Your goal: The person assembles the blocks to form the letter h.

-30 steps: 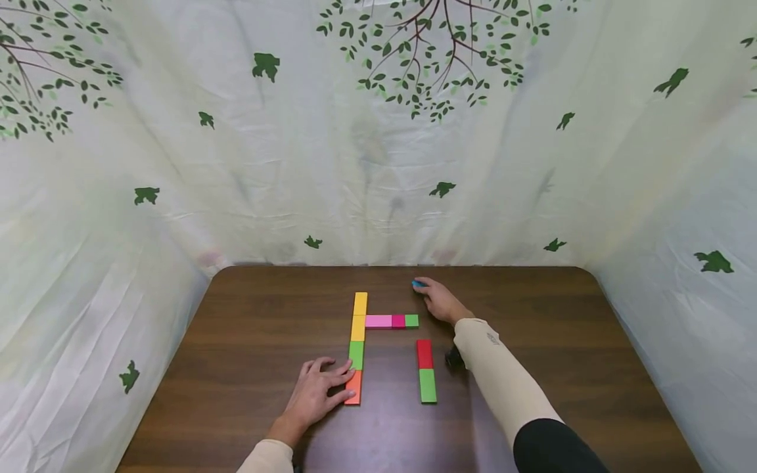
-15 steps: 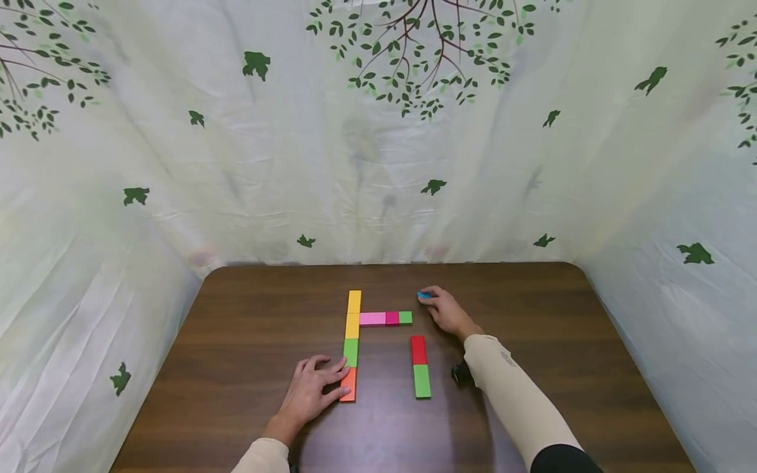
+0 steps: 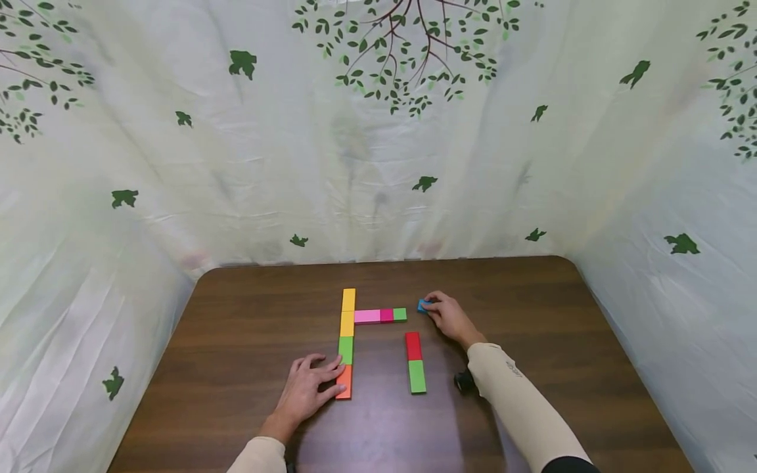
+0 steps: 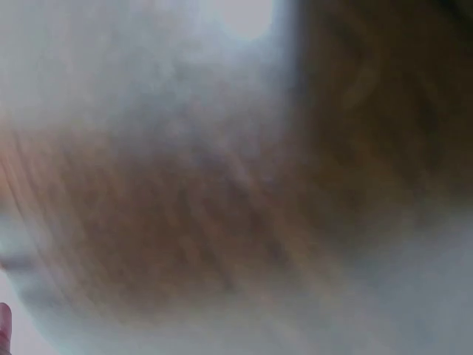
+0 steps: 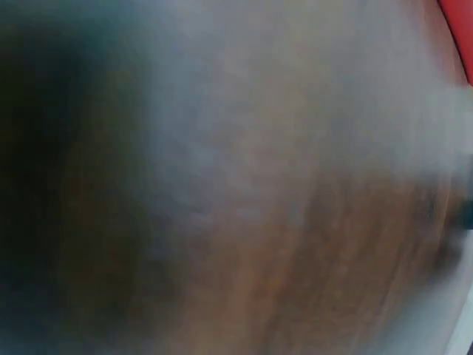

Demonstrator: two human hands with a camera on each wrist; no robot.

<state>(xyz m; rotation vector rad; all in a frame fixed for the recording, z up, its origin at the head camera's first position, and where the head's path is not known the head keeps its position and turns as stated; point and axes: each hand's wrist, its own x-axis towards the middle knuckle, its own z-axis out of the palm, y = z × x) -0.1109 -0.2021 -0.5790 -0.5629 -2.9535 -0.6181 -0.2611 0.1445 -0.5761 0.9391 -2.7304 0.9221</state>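
Note:
My right hand (image 3: 452,318) pinches a small blue block (image 3: 423,305) between fingers and thumb, to the right of a crosswise row. That row has a pink (image 3: 367,317), a magenta (image 3: 387,316) and a small green block (image 3: 400,315). It starts from an upright column of two yellow blocks (image 3: 347,324), a green block (image 3: 345,348) and an orange block (image 3: 346,391). My left hand (image 3: 303,391) has its fingers spread, fingertips resting at the orange and green blocks. A red block (image 3: 413,346) stands end to end with another green block (image 3: 417,376).
The blocks lie on a brown wooden table (image 3: 236,315). Behind and beside it hangs a pale curtain (image 3: 266,164) with leaf prints. Both wrist views are mostly blurred; a red block (image 5: 461,33) pokes into the right wrist view's top corner.
My right hand has brought the blue block nearer and rightward, almost level with the crosswise row. My left hand stays on the column. The head view has shifted slightly.

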